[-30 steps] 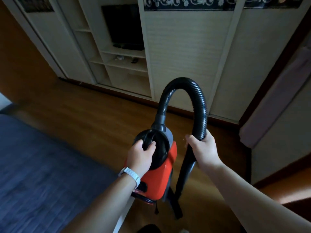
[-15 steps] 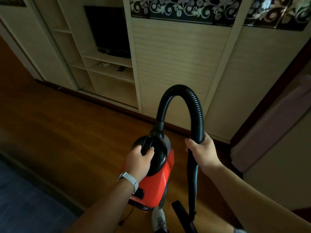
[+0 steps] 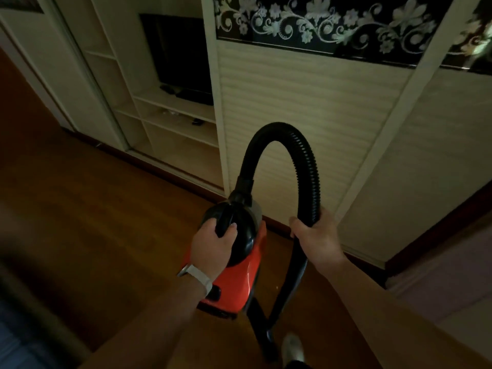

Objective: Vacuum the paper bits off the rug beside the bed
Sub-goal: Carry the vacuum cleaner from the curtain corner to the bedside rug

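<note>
Hands both gripped the canister vacuum cleaner, a small red-bodied unit with a black domed top, which hung above the wooden floor rather than resting on it. The left hand was clenched around the black carry handle on the dome, a pale wristband showing on that wrist. The right hand was closed around the black ribbed hose, which rose from the front of the vacuum, arched over and came back down through the fist. Below the hand the hose ran on into a dark rigid tube that crossed behind the red body toward the floor; its lower end was too dark to make out. A light-coloured shoe showed near the bottom edge, just beside the tube. Ahead stood a cream wardrobe with a sliding door topped by a black floral panel, and to its left open shelves holding a dark television. A blurred strip of blue rug lay at the lower left corner, well apart from the vacuum; no paper bits could be told there
</note>
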Action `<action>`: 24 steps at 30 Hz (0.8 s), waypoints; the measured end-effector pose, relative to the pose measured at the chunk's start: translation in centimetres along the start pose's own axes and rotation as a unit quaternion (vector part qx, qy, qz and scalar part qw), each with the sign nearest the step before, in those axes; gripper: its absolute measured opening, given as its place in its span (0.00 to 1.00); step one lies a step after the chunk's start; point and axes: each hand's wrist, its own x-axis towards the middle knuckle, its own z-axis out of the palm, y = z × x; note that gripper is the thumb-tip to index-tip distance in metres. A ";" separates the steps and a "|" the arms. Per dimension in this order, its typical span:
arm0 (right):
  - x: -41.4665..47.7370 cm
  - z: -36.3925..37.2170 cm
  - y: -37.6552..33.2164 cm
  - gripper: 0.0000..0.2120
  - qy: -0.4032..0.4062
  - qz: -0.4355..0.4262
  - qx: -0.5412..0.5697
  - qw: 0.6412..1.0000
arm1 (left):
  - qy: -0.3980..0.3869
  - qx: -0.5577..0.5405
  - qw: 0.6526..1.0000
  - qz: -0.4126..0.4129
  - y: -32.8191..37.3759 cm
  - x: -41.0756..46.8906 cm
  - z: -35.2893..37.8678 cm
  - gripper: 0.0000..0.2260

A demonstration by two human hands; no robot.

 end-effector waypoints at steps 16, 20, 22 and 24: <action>29.7 10.6 -3.1 0.07 -0.218 -0.060 -0.013 0.974 | 0.187 0.023 0.972 -0.138 1.4 21.2 0.4 0.10; 33.4 15.5 -5.5 0.10 -0.284 -0.087 -0.009 0.955 | 0.265 -0.001 0.950 -0.164 0.8 24.1 -1.8 0.10; 35.2 18.6 -6.8 0.10 -0.315 -0.095 -0.004 0.944 | 0.288 0.004 0.941 -0.180 -0.1 26.2 -3.6 0.09; 36.7 20.9 -7.9 0.10 -0.329 -0.106 -0.015 0.938 | 0.299 0.011 0.936 -0.185 -0.8 27.6 -4.9 0.10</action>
